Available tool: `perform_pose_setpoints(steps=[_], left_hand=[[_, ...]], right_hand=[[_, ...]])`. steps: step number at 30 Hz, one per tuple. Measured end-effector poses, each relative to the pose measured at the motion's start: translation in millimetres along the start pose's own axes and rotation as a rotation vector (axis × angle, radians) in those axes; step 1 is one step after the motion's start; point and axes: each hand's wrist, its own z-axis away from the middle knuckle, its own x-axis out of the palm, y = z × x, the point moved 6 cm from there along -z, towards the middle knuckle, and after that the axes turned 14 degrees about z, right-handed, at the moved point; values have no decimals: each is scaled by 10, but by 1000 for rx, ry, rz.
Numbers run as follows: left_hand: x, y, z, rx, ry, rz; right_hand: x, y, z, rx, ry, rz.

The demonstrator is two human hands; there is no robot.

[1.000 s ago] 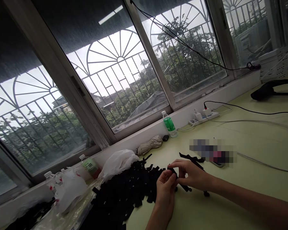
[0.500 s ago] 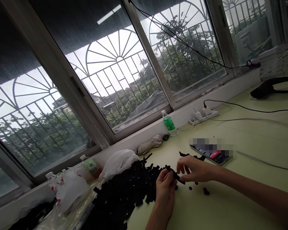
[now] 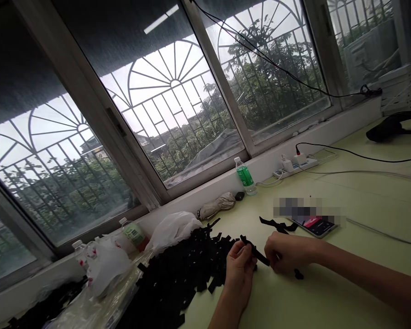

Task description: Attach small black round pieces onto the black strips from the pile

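My left hand [image 3: 239, 265] is closed, pinching one end of a black fabric strip [image 3: 258, 254] between thumb and fingers. The strip's other end slants down toward my right hand [image 3: 289, 249]. With fingers curled down at the tabletop, my right hand is closed; whatever is at its fingertips is hidden. A few small dark round pieces [image 3: 298, 274] lie just beside it. Left of my left hand spreads a large pile of black strips [image 3: 178, 269]. More black strips [image 3: 276, 224] rest on the table behind my right hand.
A phone [image 3: 320, 226] lies beyond my right wrist. By the window stand a green-labelled bottle [image 3: 245, 177], a folded beige umbrella [image 3: 217, 205] and a power strip [image 3: 296, 165] with cables. White plastic bags [image 3: 108, 267] and another bottle [image 3: 133, 233] are at left.
My right hand has moved off the strip, down to the tabletop, where it now covers the spot of small round pieces. My left hand still holds the strip. The view has shifted slightly.
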Motion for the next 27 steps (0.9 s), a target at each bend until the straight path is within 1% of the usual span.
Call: perform_pose_setpoints(steps=[2, 4, 8, 10, 12, 15, 19, 22, 27], left_hand=[[-1, -2, 0, -6, -8, -2], [1, -4, 5, -12, -13, -3], [13, -6, 19, -15, -15, -14], [37, -10, 30, -19, -36, -53], [77, -14, 43, -18, -74, -126], [130, -12, 64, 1, -102, -222], [178, -3, 88, 25, -98, -256], [178, 14, 98, 52, -70, -250], [158, 16, 100, 69, -43, -229]], right_hand=[[-7, -23, 16, 16, -3, 26], [-17, -44, 23, 7, 31, 70], [-28, -45, -19, -35, 187, 123], [-32, 10, -59, 13, 270, 36], [-36, 81, -90, 103, 343, -131], [-35, 113, -107, 184, 409, -361], [-50, 66, -109, 187, 448, -495], [-26, 68, -120, 213, 417, -599], [1, 52, -122, 195, 372, -712]])
